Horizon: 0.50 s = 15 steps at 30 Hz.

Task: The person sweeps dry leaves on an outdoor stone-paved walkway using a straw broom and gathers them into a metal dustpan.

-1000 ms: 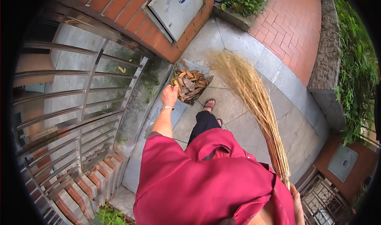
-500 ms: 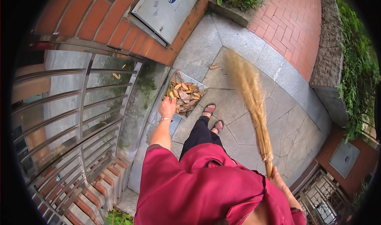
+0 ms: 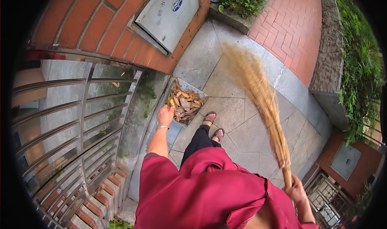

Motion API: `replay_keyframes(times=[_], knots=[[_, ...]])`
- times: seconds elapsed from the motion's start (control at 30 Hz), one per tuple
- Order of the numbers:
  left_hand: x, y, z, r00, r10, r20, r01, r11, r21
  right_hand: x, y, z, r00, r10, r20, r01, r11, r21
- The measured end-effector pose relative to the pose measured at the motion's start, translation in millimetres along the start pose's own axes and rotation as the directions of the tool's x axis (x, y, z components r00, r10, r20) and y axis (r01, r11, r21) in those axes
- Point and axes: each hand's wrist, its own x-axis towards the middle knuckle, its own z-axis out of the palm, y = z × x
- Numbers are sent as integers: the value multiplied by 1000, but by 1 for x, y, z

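My left hand (image 3: 165, 116), a bangle on its wrist, grips the near edge of a grey dustpan (image 3: 189, 85) held low by the metal fence. The pan is heaped with dry brown leaves (image 3: 184, 106). My right hand (image 3: 296, 190) is closed round the handle of a long straw broom (image 3: 258, 87). Its bristles fan out over the grey stone paving, to the right of the dustpan and clear of it. My sandalled feet (image 3: 213, 126) stand just below the pan. A red top covers my body at the lower middle.
A steel-bar fence (image 3: 80, 124) on a low brick base runs along the left. A brick pillar with a grey metal box (image 3: 169, 15) stands ahead. Red brick paving (image 3: 290, 27), a stone kerb and green shrubs (image 3: 358, 67) lie to the right.
The broom's bristle end has swung left and further forward over the paving. My left hand keeps hold of the leaf-filled dustpan, and my feet have shifted a small step.
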Motion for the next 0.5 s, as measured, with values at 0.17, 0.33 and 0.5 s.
replay_keyframes(times=[0.17,0.33,0.5], knots=[[4,-2,18,1000,-5,9,5,1000,29,111,-46,-5,998,-44,-46,43,999,-18],[1,4,8,999,-28,32,27,999,36,126,-59,10,1000,22,-2,-21,967,-254],[-3,1,-3,992,-87,94,89,996,-17,28,-60,-8,998,27,51,-13,965,-261]])
